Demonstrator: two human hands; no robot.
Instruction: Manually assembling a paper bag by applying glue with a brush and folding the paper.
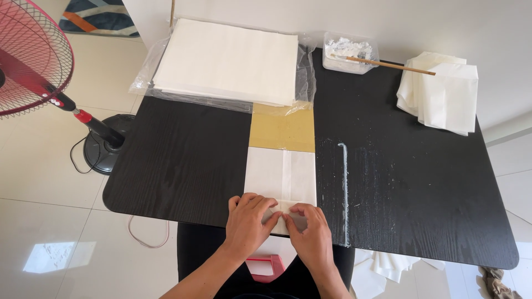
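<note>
A folded white paper sheet lies on the black table, over a tan card strip. My left hand and my right hand press side by side on the sheet's near end at the table's front edge, fingers curled over a small folded flap. The flap itself is mostly hidden under my fingers.
A big stack of white sheets in clear plastic sits at the back. A clear tub of white paste with a wooden stick stands beside it. Folded white bags lie back right. A paste line marks the table. A red fan stands left.
</note>
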